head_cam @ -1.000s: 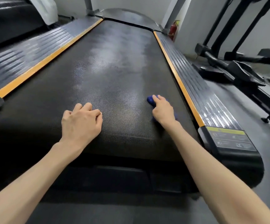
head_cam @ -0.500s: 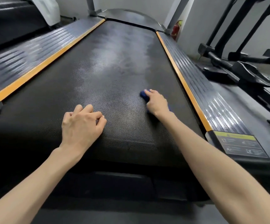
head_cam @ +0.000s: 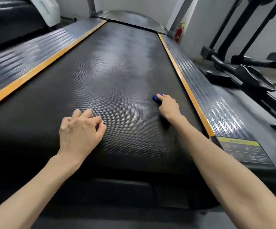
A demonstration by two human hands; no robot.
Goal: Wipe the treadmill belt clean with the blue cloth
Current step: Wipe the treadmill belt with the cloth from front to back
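Treadmill belt (head_cam: 117, 71) fills most of the view: black, finely dotted, running away from the camera, with pale hazy patches along its middle and far stretch. A blue cloth (head_cam: 156, 97) lies bunched on the belt's right side, near the right orange strip (head_cam: 183, 83) but not touching it. The right hand (head_cam: 169, 107) lies on top of the cloth, fingers bent over it and holding it down against the belt. Only a small blue wad shows past the fingertips; the rest is hidden under the palm.

The left hand (head_cam: 79, 131) rests on the belt nearer the camera and left of centre, well apart from the cloth. Its fingers are curled in, thumb against the forefinger, and nothing can be seen in its hold. Both forearms reach in from the bottom edge.

A left orange strip (head_cam: 40, 66) borders the belt's other side. Outside each strip runs a ribbed grey side rail (head_cam: 208, 95). A yellow-topped warning label (head_cam: 244, 151) sits on the near end of the right rail. Two grey uprights (head_cam: 92, 7) rise at the far end, and a red fire extinguisher (head_cam: 178, 32) stands by the wall just behind the right one. Black exercise machines (head_cam: 249, 76) stand on the floor to the right.
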